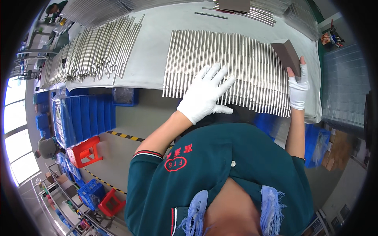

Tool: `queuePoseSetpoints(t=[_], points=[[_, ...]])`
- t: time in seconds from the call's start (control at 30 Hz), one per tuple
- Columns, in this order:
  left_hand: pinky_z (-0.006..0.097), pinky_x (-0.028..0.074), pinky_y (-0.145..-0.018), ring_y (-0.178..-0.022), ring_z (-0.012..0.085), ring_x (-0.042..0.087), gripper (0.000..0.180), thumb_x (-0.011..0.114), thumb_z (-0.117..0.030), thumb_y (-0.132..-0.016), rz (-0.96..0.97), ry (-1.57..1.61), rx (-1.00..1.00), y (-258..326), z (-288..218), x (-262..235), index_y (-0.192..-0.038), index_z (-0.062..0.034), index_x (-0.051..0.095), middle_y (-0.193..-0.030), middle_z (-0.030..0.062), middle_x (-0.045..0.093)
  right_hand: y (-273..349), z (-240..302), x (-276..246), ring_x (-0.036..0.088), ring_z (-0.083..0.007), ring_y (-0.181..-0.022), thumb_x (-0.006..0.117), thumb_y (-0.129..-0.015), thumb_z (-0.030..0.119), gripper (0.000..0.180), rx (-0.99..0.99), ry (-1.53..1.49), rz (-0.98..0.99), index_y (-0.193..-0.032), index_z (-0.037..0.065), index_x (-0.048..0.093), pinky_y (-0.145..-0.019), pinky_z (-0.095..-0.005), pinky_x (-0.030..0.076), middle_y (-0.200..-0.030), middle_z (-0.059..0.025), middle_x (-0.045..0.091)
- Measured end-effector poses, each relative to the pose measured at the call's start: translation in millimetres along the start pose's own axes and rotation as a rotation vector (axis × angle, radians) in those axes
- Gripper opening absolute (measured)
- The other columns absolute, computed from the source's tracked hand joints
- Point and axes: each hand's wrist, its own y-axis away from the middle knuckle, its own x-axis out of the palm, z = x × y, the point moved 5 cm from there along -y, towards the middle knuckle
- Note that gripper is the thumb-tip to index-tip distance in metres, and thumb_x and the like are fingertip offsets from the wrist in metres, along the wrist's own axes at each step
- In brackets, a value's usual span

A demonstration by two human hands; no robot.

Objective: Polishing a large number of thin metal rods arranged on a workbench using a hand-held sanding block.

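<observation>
A close row of slim silvery metal rods (220, 51) lies side by side on the white-covered table, their near ends reaching past its front edge. My left hand (206, 92), in a white glove, rests flat on the rods left of the middle with its fingers spread. At the row's right end, my right hand (299, 86) grips a dark brown flat-sided block (286, 55). Its white glove leaves the thumb and a fingertip bare. The block stands tilted beside the last rods; I cannot tell whether it touches them.
Another heap of rods (102, 49) spreads unevenly at the left of the table (151, 47). A drill-bit-like dark rod (211, 15) and a second brown block (234, 5) on more rods lie at the back. Blue bins (88, 112) and a red stool (85, 152) stand at the left.
</observation>
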Motion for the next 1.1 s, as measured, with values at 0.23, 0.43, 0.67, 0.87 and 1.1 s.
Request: queuePoseSetpoints(t=[0.23, 0.43, 0.67, 0.87, 1.1], points=[[0.050, 0.029, -0.117, -0.139, 0.0384, 0.040, 0.089, 0.074, -0.059, -0.073, -0.014, 0.008, -0.004, 0.3, -0.7, 3.2, -0.143, -0.0100, 0.050, -0.145, 0.0181, 0.049, -0.6, -6.2, -2.0, 0.058, -0.0186, -0.119, 0.069, -0.096, 0.007, 0.062, 0.125, -0.115, -0.052, -0.152, 0.009, 0.044, -0.104, -0.0306, 0.044, -0.138, -0.0116, 0.059], [0.052, 0.032, -0.115, -0.137, 0.0412, 0.043, 0.077, 0.071, -0.052, -0.082, -0.121, 0.075, 0.024, 15.0, 18.3, -10.6, -0.142, -0.0075, 0.052, -0.143, 0.0204, 0.051, -3.2, -4.2, -3.1, 0.057, -0.0201, -0.120, 0.068, -0.096, 0.006, 0.065, 0.151, -0.182, -0.071, -0.154, 0.010, 0.039, -0.104, -0.0319, 0.044, -0.139, -0.0128, 0.057], [0.040, 0.025, -0.122, -0.149, 0.0301, 0.032, 0.063, 0.051, -0.037, -0.104, -0.476, 0.879, -0.520, 32.8, 132.4, -29.1, -0.155, -0.0036, 0.033, -0.159, 0.0201, 0.034, -14.8, 11.8, -16.7, 0.057, -0.0192, -0.119, 0.072, -0.093, 0.007, 0.069, 0.028, -0.102, -0.173, -0.154, 0.009, 0.039, -0.104, -0.0315, 0.044, -0.138, -0.0133, 0.056], [0.043, 0.015, -0.126, -0.153, 0.0310, 0.020, 0.070, 0.034, -0.050, -0.107, -0.601, 1.332, -0.522, 29.4, 147.1, -18.3, -0.157, -0.0006, 0.027, -0.163, 0.0215, 0.025, -51.3, 5.0, -32.3, 0.057, -0.0193, -0.119, 0.077, -0.091, 0.013, 0.070, 0.024, -0.263, -0.349, -0.151, 0.007, 0.042, -0.104, -0.0314, 0.044, -0.139, -0.0114, 0.056], [0.047, 0.026, -0.125, -0.146, 0.0335, 0.035, 0.065, 0.052, -0.043, -0.103, -0.911, 1.645, -0.548, 39.8, 161.7, -14.2, -0.148, 0.0013, 0.039, -0.152, 0.0220, 0.042, -52.6, -20.5, -26.2, 0.058, -0.0203, -0.120, 0.076, -0.090, 0.009, 0.071, 0.054, -0.299, -0.423, -0.151, 0.004, 0.041, -0.104, -0.0318, 0.045, -0.135, -0.0119, 0.059]])
